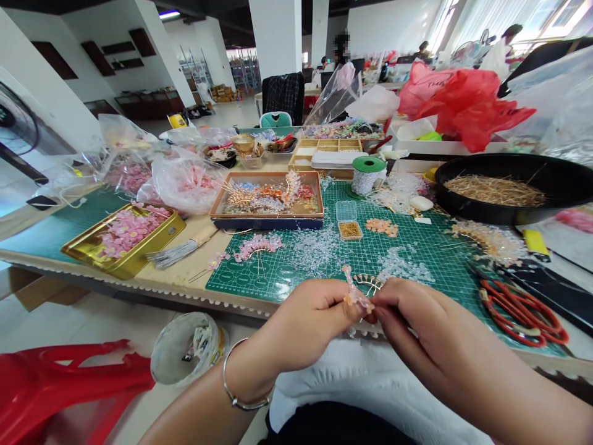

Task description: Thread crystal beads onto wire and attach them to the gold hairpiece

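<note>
While my left hand [296,324] and my right hand [419,324] meet, both clamped on pink beaded wire sprig [353,290], curved gold wire frame [368,283] sits just beyond, above green cutting mat [445,275].

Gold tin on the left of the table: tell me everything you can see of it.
The gold tin is a shallow, rectangular box with a shiny metallic finish and raised sides. It stands open, with no lid in view, and is heaped with small pink flower pieces. It sits at an angle at the front edge of a green mat. A bundle of silver wires lies just to its right, and a clear plastic bag of pink pieces lies behind it.
</note>
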The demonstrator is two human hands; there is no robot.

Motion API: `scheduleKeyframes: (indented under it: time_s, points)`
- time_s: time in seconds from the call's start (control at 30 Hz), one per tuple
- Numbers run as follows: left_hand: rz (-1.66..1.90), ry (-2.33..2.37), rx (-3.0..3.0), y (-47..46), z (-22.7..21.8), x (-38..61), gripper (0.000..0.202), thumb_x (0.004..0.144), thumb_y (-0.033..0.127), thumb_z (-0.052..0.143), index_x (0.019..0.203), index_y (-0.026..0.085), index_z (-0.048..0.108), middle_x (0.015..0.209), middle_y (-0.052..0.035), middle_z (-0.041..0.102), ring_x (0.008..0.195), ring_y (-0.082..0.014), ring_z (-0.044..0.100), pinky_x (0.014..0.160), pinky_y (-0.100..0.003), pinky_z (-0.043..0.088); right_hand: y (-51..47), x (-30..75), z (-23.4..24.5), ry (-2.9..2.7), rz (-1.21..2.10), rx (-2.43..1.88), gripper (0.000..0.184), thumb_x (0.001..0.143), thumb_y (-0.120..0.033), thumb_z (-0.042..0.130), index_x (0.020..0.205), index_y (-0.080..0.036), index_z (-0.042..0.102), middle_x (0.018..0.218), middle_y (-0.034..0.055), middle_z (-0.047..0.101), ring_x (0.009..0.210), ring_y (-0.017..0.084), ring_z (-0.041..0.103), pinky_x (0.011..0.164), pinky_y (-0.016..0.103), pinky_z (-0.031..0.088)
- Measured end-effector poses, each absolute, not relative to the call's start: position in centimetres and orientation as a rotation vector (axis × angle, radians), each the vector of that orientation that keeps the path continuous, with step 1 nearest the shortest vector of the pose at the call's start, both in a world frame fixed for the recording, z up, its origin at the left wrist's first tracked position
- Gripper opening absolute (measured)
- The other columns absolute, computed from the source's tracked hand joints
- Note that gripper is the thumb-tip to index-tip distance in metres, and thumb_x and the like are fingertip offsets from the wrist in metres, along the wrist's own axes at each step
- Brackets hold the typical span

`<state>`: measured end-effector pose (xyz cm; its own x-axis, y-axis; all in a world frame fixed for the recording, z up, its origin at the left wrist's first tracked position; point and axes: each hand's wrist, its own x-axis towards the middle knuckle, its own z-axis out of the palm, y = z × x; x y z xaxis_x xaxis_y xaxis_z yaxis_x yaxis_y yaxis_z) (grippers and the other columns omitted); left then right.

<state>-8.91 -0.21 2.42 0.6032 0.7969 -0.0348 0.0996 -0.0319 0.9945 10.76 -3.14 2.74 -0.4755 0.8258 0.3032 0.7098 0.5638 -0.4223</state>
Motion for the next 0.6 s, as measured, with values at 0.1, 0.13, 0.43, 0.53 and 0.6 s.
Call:
scheduleKeyframes:
  time_s: [0.1, 0.13, 0.43, 0.53, 0.6]
  points:
    - [0.631, 0.755, 1.407, -0.16, 2.41, -9.06, 0.034, 0.097, 0.035, 0.051, 0.069, 0.016, 0.057, 0.068, 0.0005, 0.054, 0.071, -0.0129, 0.049, 0.072, -0.026, 0.038, -3.08, 11.18, 2.60, -2.255, 0.503, -1.297, 0.018, 0.101, -0.025, 0.041, 0.089, -0.022, 0.054, 0.076, 0.0024, 0.060, 0.066, 0.017, 0.057, 0.058, 0.030, 0.046]
    - [0.622, 0.754, 1.361, -0.13, 2.41, -9.09, 0.032, 0.096, 0.034, 0.052, 0.073, 0.015, 0.062, 0.069, 0.0002, 0.056, 0.071, -0.0127, 0.050, 0.073, -0.026, 0.039, -3.08, 11.31, 2.62, -2.228, 0.543, -1.307, 0.017, 0.101, -0.025, 0.042, 0.089, -0.023, 0.054, 0.076, 0.0017, 0.059, 0.065, 0.017, 0.057, 0.057, 0.029, 0.045]
    - [0.594, 0.725, 1.214, -0.04, 2.06, -9.11, 0.016, 0.088, 0.030, 0.065, 0.083, 0.015, 0.068, 0.071, 0.0013, 0.060, 0.067, -0.0103, 0.052, 0.069, -0.024, 0.040, -3.81, 11.65, 2.85, -2.082, 0.756, -1.323, 0.020, 0.101, -0.026, 0.042, 0.084, -0.025, 0.053, 0.073, -0.0020, 0.054, 0.063, 0.015, 0.051, 0.055, 0.024, 0.044]
    - [0.599, 0.748, 1.215, -0.04, 1.96, -9.16, 0.018, 0.087, 0.032, 0.068, 0.080, 0.015, 0.067, 0.068, 0.0017, 0.060, 0.067, -0.0106, 0.054, 0.070, -0.025, 0.041, -3.90, 11.47, 2.78, -2.105, 0.735, -1.314, 0.019, 0.100, -0.024, 0.043, 0.083, -0.026, 0.053, 0.072, -0.0023, 0.053, 0.062, 0.015, 0.051, 0.055, 0.024, 0.045]
    - [0.603, 0.761, 1.212, -0.06, 2.02, -9.16, 0.019, 0.086, 0.033, 0.068, 0.078, 0.015, 0.067, 0.066, 0.0021, 0.060, 0.066, -0.0105, 0.053, 0.070, -0.025, 0.041, -3.93, 11.30, 2.65, -2.137, 0.685, -1.302, 0.016, 0.099, -0.024, 0.045, 0.085, -0.025, 0.054, 0.070, -0.0024, 0.054, 0.060, 0.014, 0.051, 0.053, 0.024, 0.044]
